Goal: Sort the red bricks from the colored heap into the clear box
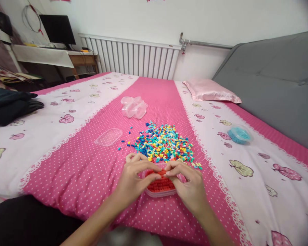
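Observation:
A clear plastic box (161, 194) sits near the front edge of the bed, with small red toy bricks (160, 186) packed in rows inside. Over it, my left hand (136, 174) is closed in a pinch, thumb and index finger at a bit of red brick. My right hand (186, 179) pinches from the other side, its fingertips close to those of the left. The fingers largely cover the small red piece between them. Just beyond the box spreads a pile of mixed bricks (166, 141) in blue, yellow, teal, red and white.
A clear lid (108, 137) lies left of the pile. Farther back are stacked empty clear containers (135, 107). On the right stands a tub of light-blue bricks (239, 134). A pink pillow (212, 90) rests by the grey headboard (274, 71); dark clothing (10, 106) lies at left.

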{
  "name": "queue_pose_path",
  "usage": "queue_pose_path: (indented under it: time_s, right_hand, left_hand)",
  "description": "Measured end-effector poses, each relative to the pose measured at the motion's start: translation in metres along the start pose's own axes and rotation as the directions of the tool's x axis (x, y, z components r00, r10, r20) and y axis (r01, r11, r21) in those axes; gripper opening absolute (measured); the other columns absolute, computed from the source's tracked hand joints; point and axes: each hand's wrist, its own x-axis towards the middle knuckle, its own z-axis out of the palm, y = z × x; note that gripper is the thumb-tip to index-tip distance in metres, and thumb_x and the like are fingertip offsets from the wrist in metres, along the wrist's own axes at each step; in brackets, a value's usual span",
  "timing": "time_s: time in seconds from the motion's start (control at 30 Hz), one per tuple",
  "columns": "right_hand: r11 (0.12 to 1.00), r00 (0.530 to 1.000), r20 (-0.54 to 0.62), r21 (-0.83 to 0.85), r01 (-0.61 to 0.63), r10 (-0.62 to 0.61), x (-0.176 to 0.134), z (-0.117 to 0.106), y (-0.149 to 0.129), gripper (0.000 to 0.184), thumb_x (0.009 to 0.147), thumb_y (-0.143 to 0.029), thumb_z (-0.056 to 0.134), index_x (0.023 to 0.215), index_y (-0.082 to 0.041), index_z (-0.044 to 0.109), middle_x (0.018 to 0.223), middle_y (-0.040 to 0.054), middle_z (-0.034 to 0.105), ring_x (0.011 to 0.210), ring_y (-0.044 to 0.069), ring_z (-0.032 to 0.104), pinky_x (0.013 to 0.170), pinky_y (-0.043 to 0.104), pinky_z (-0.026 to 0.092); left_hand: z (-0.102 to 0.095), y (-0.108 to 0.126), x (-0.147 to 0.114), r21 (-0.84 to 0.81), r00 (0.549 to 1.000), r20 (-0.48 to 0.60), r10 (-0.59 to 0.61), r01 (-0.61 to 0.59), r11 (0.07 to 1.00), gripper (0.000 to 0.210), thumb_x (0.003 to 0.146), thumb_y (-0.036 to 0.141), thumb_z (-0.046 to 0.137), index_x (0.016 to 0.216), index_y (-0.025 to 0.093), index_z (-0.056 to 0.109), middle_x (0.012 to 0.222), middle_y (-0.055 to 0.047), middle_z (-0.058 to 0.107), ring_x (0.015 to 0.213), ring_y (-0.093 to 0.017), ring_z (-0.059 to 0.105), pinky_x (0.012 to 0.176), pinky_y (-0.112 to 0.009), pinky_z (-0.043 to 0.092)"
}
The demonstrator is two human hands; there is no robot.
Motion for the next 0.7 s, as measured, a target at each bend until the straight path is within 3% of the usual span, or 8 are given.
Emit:
queue_pose_path:
  time_s: [0.23, 0.5, 0.7]
  right_hand:
    - [0.999, 0.999, -0.027, 0.005, 0.043, -0.043, -0.0024, 0.0043, -0.0010, 0.027, 0.083, 0.002, 0.064, 0.074, -0.023, 0.062, 0.082, -0.0021, 0.074, 0.075, 0.013, 0.072, 0.070, 0.023, 0.057]
    - [0.995, 0.994, -0.054, -0.027, 0.092, -0.093, -0.0046, 0.0045, -0.0018, 0.026, 0.086, 0.001, 0.065, 0.076, -0.023, 0.065, 0.081, -0.0007, 0.074, 0.075, 0.014, 0.071, 0.070, 0.025, 0.058]
    - [0.997, 0.995, -0.069, -0.023, 0.070, -0.071, -0.0028, 0.0042, -0.0016, 0.026, 0.084, 0.001, 0.066, 0.076, -0.023, 0.065, 0.082, -0.0009, 0.074, 0.075, 0.014, 0.072, 0.071, 0.026, 0.059]
  left_hand:
    - [0.0048, 0.0028, -0.0056, -0.020, 1.000, -0.009, -0.011, 0.011, 1.000, 0.009, 0.094, 0.033, 0.069, 0.090, 0.028, 0.076, 0.083, 0.002, 0.074, 0.084, -0.018, 0.062, 0.084, -0.036, 0.036]
    - [0.0101, 0.0055, -0.0066, -0.081, 0.993, -0.003, -0.116, 0.115, 0.990, 0.016, 0.094, 0.038, 0.067, 0.088, 0.026, 0.076, 0.085, 0.000, 0.073, 0.084, -0.019, 0.062, 0.084, -0.037, 0.039]
    - [0.0064, 0.0033, -0.0033, -0.056, 0.997, -0.032, -0.069, 0.068, 0.996, 0.022, 0.094, 0.047, 0.067, 0.090, 0.028, 0.078, 0.082, -0.001, 0.074, 0.082, -0.020, 0.062, 0.084, -0.039, 0.039]
